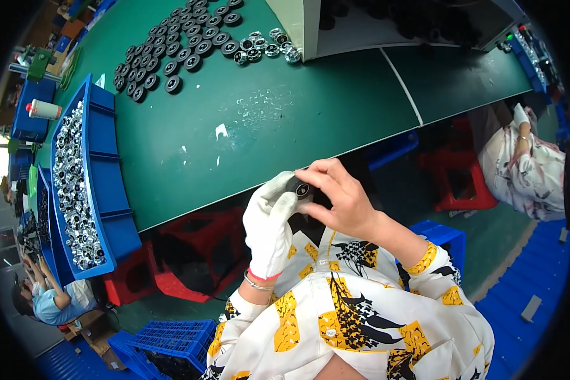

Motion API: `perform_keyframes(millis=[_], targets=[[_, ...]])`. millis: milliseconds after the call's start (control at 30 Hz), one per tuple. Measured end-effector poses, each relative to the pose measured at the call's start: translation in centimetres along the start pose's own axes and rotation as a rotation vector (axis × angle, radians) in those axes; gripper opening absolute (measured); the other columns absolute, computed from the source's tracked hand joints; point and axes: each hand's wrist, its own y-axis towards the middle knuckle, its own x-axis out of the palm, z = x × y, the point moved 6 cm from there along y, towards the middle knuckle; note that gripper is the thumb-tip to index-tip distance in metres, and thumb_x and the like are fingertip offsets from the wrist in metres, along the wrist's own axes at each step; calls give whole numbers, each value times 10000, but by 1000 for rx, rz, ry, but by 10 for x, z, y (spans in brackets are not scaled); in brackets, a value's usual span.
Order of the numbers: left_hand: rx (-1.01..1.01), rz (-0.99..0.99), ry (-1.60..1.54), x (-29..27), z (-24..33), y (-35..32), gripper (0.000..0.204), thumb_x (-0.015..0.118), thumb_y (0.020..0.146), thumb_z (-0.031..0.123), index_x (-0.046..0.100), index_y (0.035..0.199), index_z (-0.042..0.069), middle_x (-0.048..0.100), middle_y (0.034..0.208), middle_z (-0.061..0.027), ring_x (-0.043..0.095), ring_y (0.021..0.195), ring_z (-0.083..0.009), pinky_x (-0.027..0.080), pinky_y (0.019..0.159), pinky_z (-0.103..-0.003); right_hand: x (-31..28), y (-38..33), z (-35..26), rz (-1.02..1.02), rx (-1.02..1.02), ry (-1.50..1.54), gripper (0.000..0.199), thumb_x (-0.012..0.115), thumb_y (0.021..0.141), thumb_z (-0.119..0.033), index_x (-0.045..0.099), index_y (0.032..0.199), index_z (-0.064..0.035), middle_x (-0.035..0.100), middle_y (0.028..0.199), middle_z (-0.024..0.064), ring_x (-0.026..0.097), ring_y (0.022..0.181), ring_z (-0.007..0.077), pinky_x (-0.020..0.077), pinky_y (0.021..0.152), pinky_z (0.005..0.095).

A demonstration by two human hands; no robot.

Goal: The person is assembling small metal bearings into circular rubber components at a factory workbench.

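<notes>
My left hand (pixel 268 221), in a white glove, grips a small black toy-like wheel (pixel 303 189) with a round hub, held just off the table's near edge. My bare right hand (pixel 347 201) closes on the wheel's other side, with thumb and fingers around its rim. On the green table (pixel 234 120), many similar black wheels (pixel 192 61) lie flat in loose rows at the far side. Beside them sits a cluster of shiny chrome hub-like pieces (pixel 272 49).
A long blue bin (pixel 117 215) full of chrome pieces stands at the left. A grey-white shelf housing (pixel 310 31) rises at the far right. Red stools (pixel 183 285) are under the table, and a blue crate (pixel 171 335) is on the floor. Other people sit at both sides.
</notes>
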Motion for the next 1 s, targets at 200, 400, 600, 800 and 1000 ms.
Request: perform_keyframes(millis=[200,400,600,800,1000], targets=[[182,20,152,8,19,-12,308,540,890,9,543,1183,-89,631,1091,-172,628,967,-200,518,865,-317,1,-4,19,-21,252,488,557,767,670,45,537,1176,4,541,1093,96,586,959,198,523,819,304],[219,55,83,3,24,-9,316,560,911,94,541,1188,-56,647,1025,-163,663,879,-222,563,794,-343,10,-15,33,-100,550,1131,549,743,714,69,503,1203,5,541,1195,121,575,1108,236,501,948,361],[120,53,51,0,15,-11,325,553,910,65,523,1206,-66,628,1072,-179,652,933,-238,556,821,-357,10,-17,35,-82,498,1079,545,750,709,60,510,1195,5,552,1190,110,579,1112,221,509,936,335],[86,16,28,1,9,-11,333,550,913,60,512,1216,-72,617,1103,-179,644,958,-235,548,836,-355,10,-16,34,-98,485,991,535,759,716,22,523,1195,0,562,1179,96,566,1026,147,504,899,303],[55,-10,19,3,9,-8,353,556,915,80,506,1229,-72,617,1110,-176,641,959,-231,541,847,-354,9,-13,34,-102,504,980,537,764,720,7,520,1198,2,562,1178,92,569,1026,145,499,900,303]])
